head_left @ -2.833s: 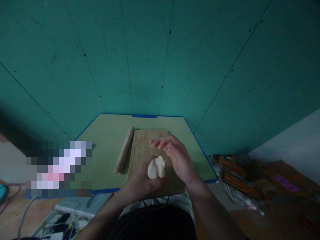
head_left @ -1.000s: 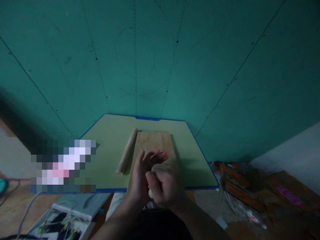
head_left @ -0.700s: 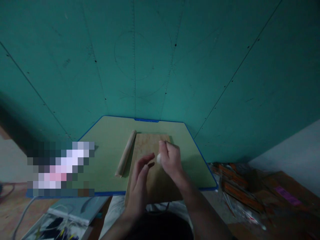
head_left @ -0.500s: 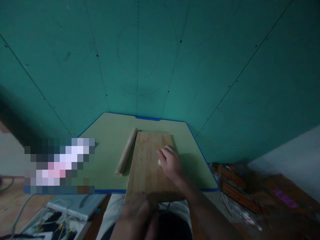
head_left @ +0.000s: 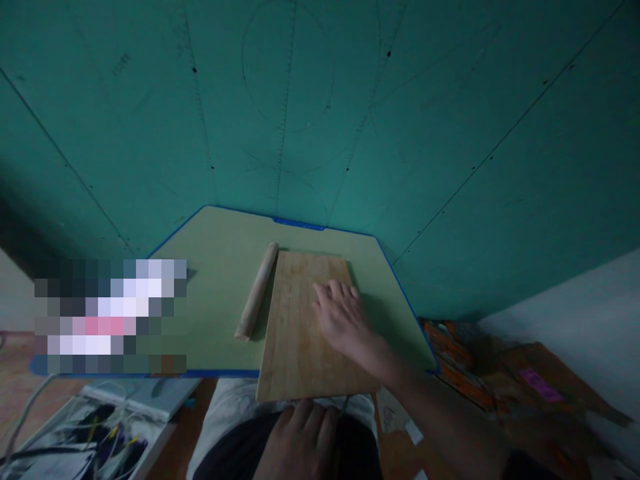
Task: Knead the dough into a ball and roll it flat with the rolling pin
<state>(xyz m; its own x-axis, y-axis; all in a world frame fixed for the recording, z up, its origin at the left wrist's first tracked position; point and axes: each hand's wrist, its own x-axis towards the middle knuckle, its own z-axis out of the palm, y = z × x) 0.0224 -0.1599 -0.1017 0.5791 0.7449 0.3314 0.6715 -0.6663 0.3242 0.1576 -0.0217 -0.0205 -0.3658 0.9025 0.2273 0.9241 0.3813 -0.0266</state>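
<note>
My right hand (head_left: pixel 343 317) lies palm down on the right half of a wooden board (head_left: pixel 295 340), fingers slightly spread and bent at the tips. Whatever is beneath its palm is hidden. My left hand (head_left: pixel 303 437) rests over my lap just below the board's near edge. Its fingers point toward the board, loosely stretched, and it holds nothing that I can see. To the left of the board a wooden rolling pin (head_left: pixel 257 293) lies at a slant.
A pale green folding table (head_left: pixel 215 293) with a blue rim carries the board, whose near end overhangs. A pixelated patch covers the table's left side. Behind rises a green wall (head_left: pixel 310 153). An open box of cables (head_left: pixel 110 427) stands lower left; cardboard (head_left: pixel 545 387) lies right.
My right hand has gone from a closed grip beside a small white lump to lying flatter, and the lump is out of sight. My left hand has drawn back from the board's near edge.
</note>
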